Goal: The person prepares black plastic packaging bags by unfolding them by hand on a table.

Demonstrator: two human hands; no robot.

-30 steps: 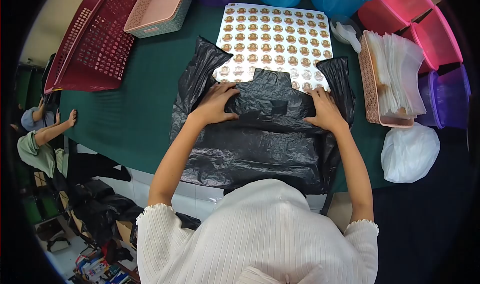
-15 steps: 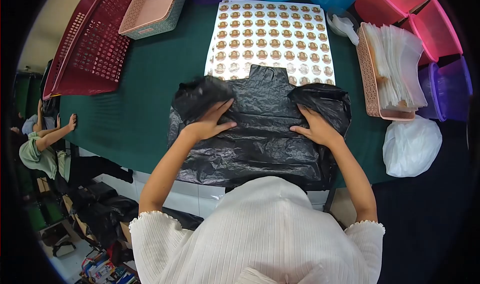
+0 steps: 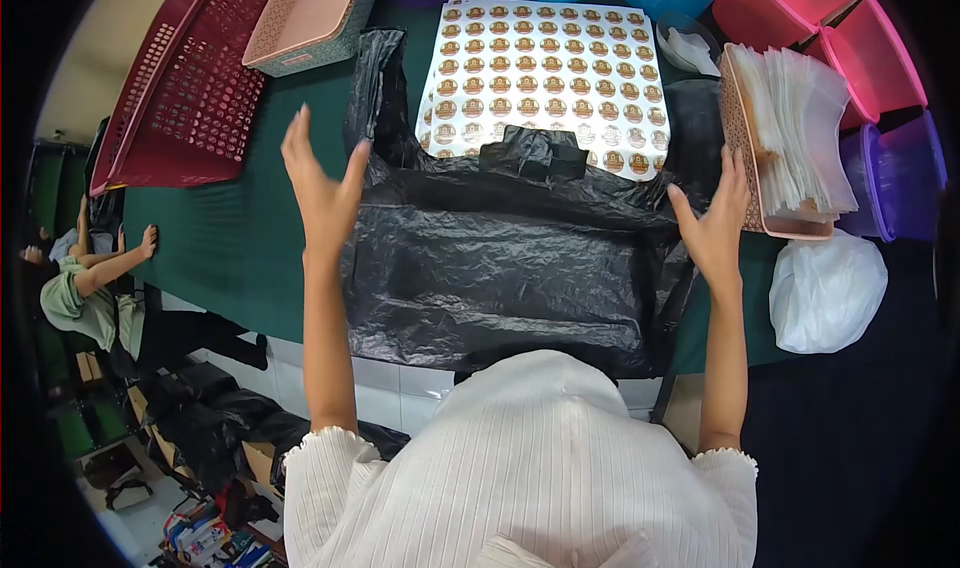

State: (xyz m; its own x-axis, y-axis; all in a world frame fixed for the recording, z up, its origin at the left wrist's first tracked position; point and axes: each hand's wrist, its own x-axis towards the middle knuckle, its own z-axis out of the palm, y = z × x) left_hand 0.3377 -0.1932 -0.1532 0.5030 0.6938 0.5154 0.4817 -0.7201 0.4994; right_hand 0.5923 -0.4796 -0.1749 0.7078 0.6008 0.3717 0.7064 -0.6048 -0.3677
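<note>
A black plastic carrier bag (image 3: 500, 268) lies spread on the table in front of me, its two handle loops pointing away from me at left and right. A folded flap sticks up at the middle of its top edge. My left hand (image 3: 325, 193) is open at the bag's left edge, fingers apart, beside the left handle. At the right edge my right hand (image 3: 715, 218) is open too, thumb spread, next to the right handle. Sheets of round brown stickers (image 3: 545, 78) lie just beyond, partly under the bag's top edge.
A maroon basket (image 3: 190, 98) and a pink-and-grey tray (image 3: 310, 28) stand at left. To the right are a pink basket (image 3: 745, 168) of clear sleeves, a white plastic bag (image 3: 828, 293) and coloured bins (image 3: 865, 58). Another person's arm (image 3: 115, 268) rests at the table's left end.
Both hands have moved outward off the bag, and their fingers have spread. The bag's bunched handles now lie unfolded, stretching away from me on each side.
</note>
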